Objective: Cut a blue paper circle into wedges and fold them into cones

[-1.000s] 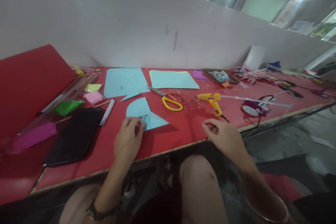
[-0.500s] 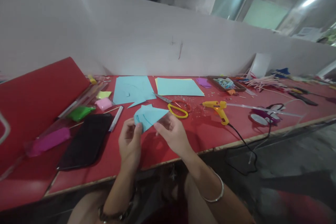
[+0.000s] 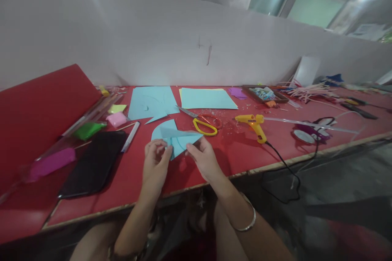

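Between both hands is a light blue piece of paper [image 3: 180, 140], partly folded over, with a darker curved line on its face. My left hand [image 3: 157, 157] pinches its left part between thumb and fingers. The right corner is gripped by my right hand [image 3: 203, 155], thumb on top. A rounded flap of the paper stands out beyond the left fingers. Just behind it lie scissors [image 3: 206, 131] with one red and one yellow handle loop, blades pointing left. A cut light blue sheet [image 3: 153, 102] rests farther back.
A yellow glue gun [image 3: 251, 123] with a trailing cord lies to the right. At the left are a black tablet-like slab [image 3: 92, 167], a white marker [image 3: 130, 136] and pink [image 3: 116, 119] and green packets [image 3: 88, 130]. Stacked paper [image 3: 208, 98] and a tray [image 3: 266, 94] sit at the back.
The paper has been turned and its folded flap has opened out, so more of its rounded left part shows. Both hands have shifted slightly, still holding it.
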`<state>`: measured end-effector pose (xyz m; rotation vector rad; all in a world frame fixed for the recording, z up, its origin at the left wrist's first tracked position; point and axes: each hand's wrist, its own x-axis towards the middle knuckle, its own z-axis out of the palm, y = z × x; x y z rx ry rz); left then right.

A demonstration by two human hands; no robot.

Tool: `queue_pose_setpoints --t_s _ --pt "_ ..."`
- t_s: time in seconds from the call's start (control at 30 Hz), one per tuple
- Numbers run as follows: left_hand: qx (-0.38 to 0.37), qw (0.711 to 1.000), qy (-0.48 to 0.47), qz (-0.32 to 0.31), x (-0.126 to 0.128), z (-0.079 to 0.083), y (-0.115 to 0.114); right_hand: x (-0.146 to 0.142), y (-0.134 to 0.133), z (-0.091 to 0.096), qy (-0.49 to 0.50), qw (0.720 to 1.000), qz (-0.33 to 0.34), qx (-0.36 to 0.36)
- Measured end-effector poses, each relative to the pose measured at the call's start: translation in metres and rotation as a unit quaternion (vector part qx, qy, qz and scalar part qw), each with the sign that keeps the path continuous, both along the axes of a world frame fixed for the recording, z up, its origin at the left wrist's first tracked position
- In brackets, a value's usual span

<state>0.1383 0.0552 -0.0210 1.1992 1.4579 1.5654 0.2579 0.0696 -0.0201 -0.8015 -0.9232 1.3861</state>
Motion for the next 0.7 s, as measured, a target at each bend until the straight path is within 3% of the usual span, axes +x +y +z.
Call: queue_pose_setpoints --t_s 0.1,0.3,0.47,0.7 --pt "-0.03 0.992 -0.117 -0.04 0.002 0.002 0.0 0.0 0.0 -0.003 0.016 1.0 -0.001 -0.005" --pt "-0.062 0.953 -0.294 -0.031 0.002 0.012 -0.002 -0.001 -0.002 -0.003 0.016 0.997 0.056 0.046" --pt "-0.132 0.921 -0.366 -0.032 -0.003 0.017 0.0 0.003 -0.007 0.001 -0.034 0.989 0.099 0.102" --pt "-0.188 0.877 -0.439 -0.046 -0.004 0.028 0.002 0.007 -0.008 0.002 -0.092 0.977 0.094 0.169"
